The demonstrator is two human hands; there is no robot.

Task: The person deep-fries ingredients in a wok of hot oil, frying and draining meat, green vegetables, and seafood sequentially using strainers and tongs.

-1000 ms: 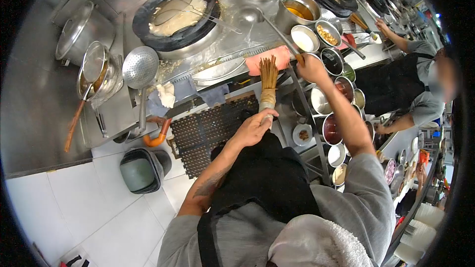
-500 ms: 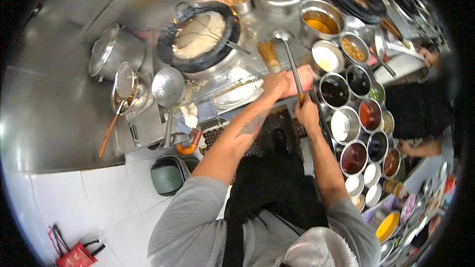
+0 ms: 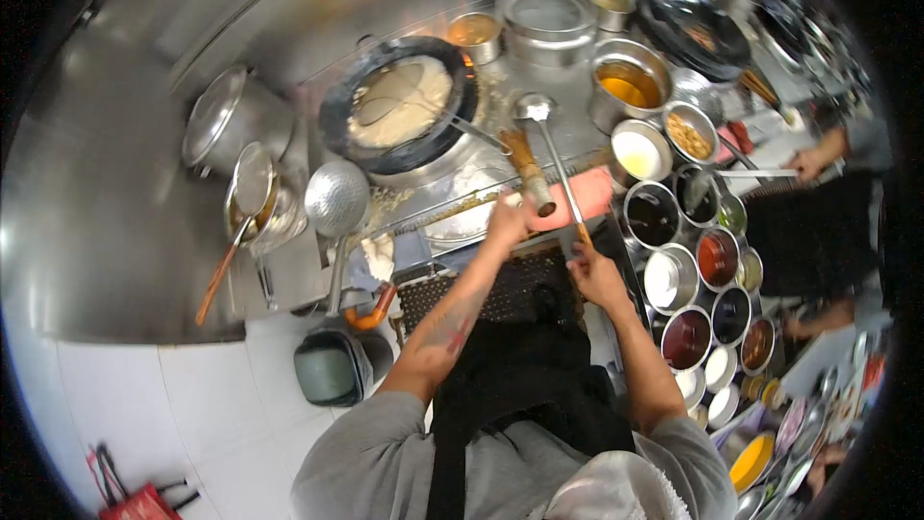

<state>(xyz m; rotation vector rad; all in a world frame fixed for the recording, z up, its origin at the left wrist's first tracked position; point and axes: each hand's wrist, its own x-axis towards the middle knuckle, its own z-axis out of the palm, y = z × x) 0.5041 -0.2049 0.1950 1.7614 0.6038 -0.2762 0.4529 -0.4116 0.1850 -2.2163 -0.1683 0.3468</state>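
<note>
My right hand (image 3: 599,277) is wrapped round the wooden end of a long ladle (image 3: 560,159). The ladle's bowl points away from me, over the metal stove top. My left hand (image 3: 509,221) is at the stove's front edge, by the left end of a folded pink cloth (image 3: 592,195). Blur smears its fingers, and a pale spot at their tips is unclear. Just beyond lies a bamboo wok brush (image 3: 526,169), its bound handle toward me. At the back left, a black wok (image 3: 337,101) holds pale food, with a wire strainer (image 3: 390,114) across it.
Pots of sauces and seasonings (image 3: 651,215) crowd the right side. A pot of orange liquid (image 3: 616,116) stands behind them. A perforated skimmer (image 3: 337,198) and a lidded pot (image 3: 231,120) are on the left. At the right, another person's hand (image 3: 818,159) holds a handle.
My left hand has moved left and toward me, away from the brush. The brush now lies slanted, its handle toward me. The ladle stays in my right hand. The camera view has shifted slightly.
</note>
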